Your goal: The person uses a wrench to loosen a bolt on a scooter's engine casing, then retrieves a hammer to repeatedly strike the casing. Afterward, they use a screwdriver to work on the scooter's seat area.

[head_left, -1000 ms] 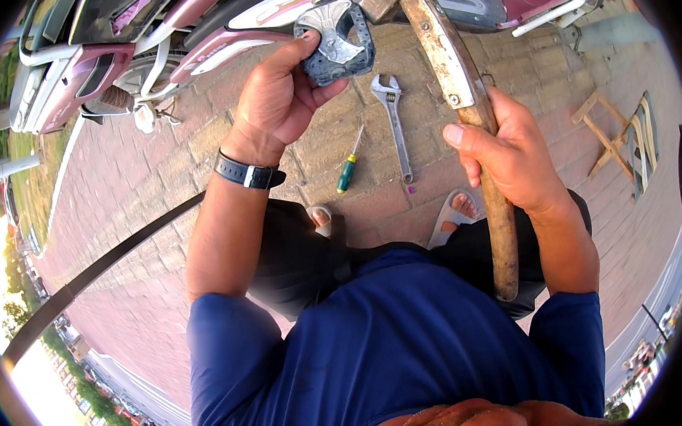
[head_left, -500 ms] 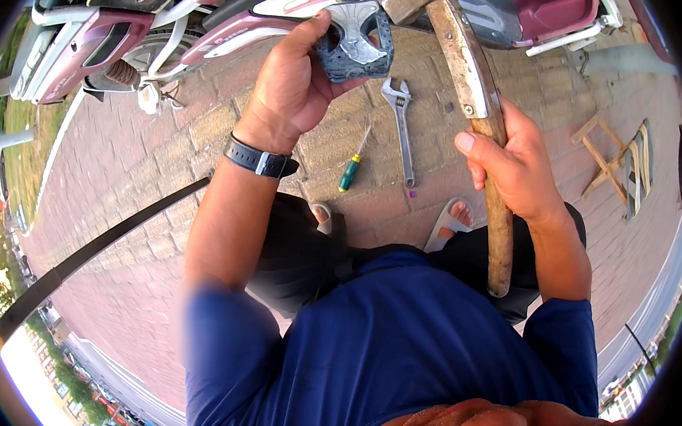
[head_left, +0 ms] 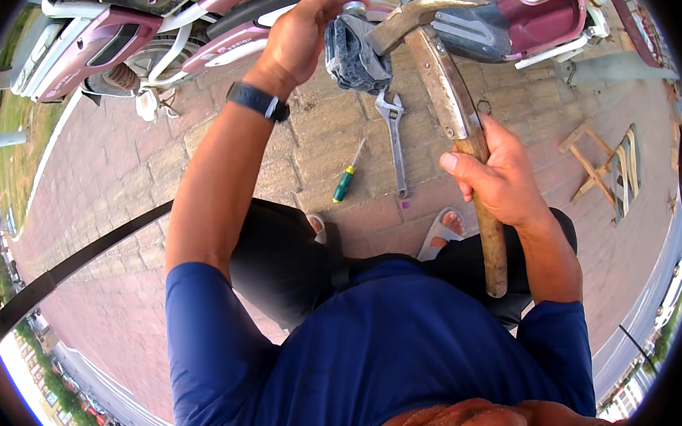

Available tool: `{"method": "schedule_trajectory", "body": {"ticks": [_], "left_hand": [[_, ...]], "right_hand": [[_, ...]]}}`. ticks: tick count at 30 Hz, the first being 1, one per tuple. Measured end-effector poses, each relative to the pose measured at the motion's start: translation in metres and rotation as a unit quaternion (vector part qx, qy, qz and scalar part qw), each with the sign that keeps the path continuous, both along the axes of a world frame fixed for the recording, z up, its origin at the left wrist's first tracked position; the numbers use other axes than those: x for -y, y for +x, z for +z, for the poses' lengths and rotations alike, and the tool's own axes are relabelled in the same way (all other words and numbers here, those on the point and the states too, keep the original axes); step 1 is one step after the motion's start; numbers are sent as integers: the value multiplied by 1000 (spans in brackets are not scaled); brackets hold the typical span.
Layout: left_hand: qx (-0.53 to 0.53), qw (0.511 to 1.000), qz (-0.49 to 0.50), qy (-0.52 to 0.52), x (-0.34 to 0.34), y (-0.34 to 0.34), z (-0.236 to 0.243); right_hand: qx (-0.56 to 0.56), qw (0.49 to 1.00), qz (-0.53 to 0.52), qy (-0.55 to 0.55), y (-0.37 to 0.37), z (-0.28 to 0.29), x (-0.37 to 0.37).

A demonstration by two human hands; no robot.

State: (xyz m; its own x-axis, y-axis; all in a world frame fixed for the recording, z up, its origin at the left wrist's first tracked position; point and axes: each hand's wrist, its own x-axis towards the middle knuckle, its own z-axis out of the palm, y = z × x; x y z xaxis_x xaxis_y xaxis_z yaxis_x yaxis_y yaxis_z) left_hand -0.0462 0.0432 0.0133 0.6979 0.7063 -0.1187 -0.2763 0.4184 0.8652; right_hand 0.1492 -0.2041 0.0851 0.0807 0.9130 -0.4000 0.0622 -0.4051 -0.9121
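A grey-black pedal point(head_left: 353, 56) hangs at the side of the pink and white electric bike point(head_left: 229, 44), tilted so that its edge faces me. My left hand point(head_left: 295, 42), with a dark band on the wrist, is just left of the pedal, fingers stretched out past its top and not wrapped round it. My right hand point(head_left: 507, 178) grips the wooden handle of a claw hammer point(head_left: 444, 89). The hammer's head lies against the pedal's right side or just in front of it; I cannot tell whether they touch.
On the brick paving point(head_left: 276, 170) below the pedal lie an adjustable wrench point(head_left: 397, 147) and a green-handled screwdriver point(head_left: 344, 183). A folding wooden stool point(head_left: 608, 167) stands to the right. The bike spans the far side. My sandaled feet point(head_left: 442, 232) are close by.
My left hand has let go of the pedal and shifted up and left. The pedal has turned from its broad face to its edge. The hammer has moved slightly left, its head closer to the pedal.
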Motion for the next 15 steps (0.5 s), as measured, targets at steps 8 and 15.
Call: {"method": "schedule_trajectory", "body": {"ticks": [8, 15], "left_hand": [[-20, 991, -128, 38, -15, 7, -14], [25, 989, -135, 51, -20, 8, -21]], "right_hand": [[53, 999, -3, 5, -14, 16, 11], [103, 994, -24, -4, -45, 19, 16]]}}
